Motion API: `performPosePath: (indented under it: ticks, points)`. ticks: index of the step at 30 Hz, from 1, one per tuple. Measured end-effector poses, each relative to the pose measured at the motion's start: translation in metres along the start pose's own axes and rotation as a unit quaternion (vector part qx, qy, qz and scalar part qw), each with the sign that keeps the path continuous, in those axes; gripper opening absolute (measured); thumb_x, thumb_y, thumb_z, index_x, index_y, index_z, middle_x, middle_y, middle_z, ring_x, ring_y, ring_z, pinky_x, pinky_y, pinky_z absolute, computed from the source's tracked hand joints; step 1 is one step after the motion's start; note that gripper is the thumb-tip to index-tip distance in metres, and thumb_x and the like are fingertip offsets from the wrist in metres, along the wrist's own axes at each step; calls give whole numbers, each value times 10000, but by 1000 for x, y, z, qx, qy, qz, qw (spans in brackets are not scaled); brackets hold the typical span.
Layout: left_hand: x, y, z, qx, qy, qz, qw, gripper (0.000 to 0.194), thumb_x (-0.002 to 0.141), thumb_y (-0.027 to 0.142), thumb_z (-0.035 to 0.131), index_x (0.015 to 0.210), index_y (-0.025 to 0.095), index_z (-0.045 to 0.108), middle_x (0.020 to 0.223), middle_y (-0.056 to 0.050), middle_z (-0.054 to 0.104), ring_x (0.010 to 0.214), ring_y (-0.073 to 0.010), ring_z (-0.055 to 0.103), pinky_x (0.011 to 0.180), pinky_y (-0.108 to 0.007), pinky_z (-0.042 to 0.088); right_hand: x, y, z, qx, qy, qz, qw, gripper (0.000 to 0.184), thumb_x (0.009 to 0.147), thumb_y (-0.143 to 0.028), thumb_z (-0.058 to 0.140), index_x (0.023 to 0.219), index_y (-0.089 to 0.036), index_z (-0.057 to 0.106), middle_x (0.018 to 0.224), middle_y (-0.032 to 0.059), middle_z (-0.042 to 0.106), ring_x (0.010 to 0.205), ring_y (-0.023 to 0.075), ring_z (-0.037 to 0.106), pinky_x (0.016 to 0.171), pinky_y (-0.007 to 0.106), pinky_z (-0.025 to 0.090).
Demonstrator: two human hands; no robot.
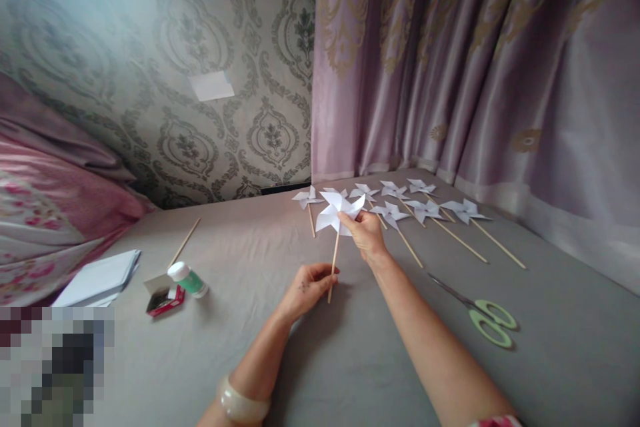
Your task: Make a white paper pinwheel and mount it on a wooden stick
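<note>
A white paper pinwheel (329,215) on a thin wooden stick is held upright in front of me. My left hand (311,288) pinches the stick near its lower end, fingers closed round it. Up at the blades, my right hand (367,233) grips the pinwheel head, its thumb pressed close to the centre. Behind lie several finished-looking white pinwheels (466,211) on sticks, spread across the grey cloth (380,347); the held one partly covers one of them.
Green-handled scissors (487,320) lie at the right. On the left are a white-capped green bottle (189,279), a small red box (165,299) with dark contents, a loose stick (185,241) and a stack of white paper (100,278). Curtains (400,67) and a patterned wall (240,33) border the far side.
</note>
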State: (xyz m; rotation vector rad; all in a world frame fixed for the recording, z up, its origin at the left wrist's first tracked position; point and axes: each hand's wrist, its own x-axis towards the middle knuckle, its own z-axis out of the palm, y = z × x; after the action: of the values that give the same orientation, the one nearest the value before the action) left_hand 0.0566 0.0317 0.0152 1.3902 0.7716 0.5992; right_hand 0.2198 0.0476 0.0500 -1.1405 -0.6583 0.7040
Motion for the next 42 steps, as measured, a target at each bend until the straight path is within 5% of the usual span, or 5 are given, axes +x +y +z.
performPosePath:
  ticks: [20,24,28,35,42]
  points:
    - [2,-5,-6,42,-64,-38,996,382,624,433,756,823,116,684,609,12,583,490,-80,486,496,-217,385,5,11,-4,-13,2,13,1000,365,558,-429,749,785,-149,698,787,53,750,753,214,682,675,290,510]
    - [4,-4,-9,34,-23,-32,999,417,622,456,738,849,111,678,595,10,586,496,-86,486,503,-220,370,8,-1,-12,-40,-51,29,997,409,650,-534,702,817,-161,711,817,63,742,774,211,680,666,289,517]
    - [6,-4,-11,16,41,-13,999,428,628,461,729,867,108,697,649,-14,623,531,-87,483,512,-217,338,13,-13,-27,-117,-1,-23,993,439,771,-517,576,991,-153,686,870,87,714,739,197,658,623,302,513]
    - [11,-12,-12,45,72,26,996,473,637,465,724,921,88,743,647,-24,626,566,-101,473,554,-232,338,6,-37,-38,-349,-9,-349,870,461,839,-134,413,1268,-184,575,1049,109,615,939,202,596,887,387,501]
    - [13,-13,-13,42,81,32,995,486,639,472,723,924,80,746,633,-25,623,546,-100,466,536,-231,322,-5,-40,-36,-457,-26,-360,813,575,843,-56,359,1383,-202,490,1149,123,573,1139,242,548,991,394,455]
